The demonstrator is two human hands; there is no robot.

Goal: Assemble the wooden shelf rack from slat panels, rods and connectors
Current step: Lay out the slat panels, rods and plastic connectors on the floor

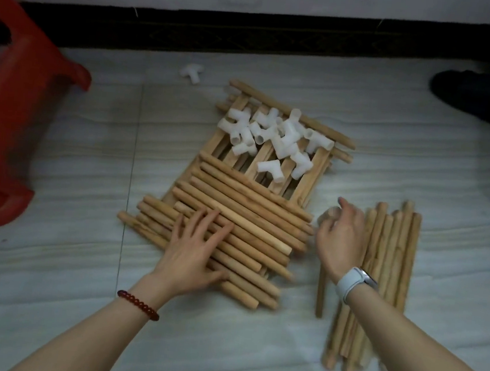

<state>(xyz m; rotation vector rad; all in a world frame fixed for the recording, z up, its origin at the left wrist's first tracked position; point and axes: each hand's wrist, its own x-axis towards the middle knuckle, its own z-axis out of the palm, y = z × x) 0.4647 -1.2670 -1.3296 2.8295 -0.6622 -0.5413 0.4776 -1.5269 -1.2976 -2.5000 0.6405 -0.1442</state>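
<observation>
The left hand lies flat with spread fingers on the near pile of rods. The right hand, fingers curled and blurred, is between this pile and the right rod bundle; I cannot tell if it holds something. Farther, white connectors lie on the slat panel.

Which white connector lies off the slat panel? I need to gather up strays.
The lone connector on the bare floor, up-left of the panel near the dark baseboard. All the other connectors sit piled on the panel.
</observation>
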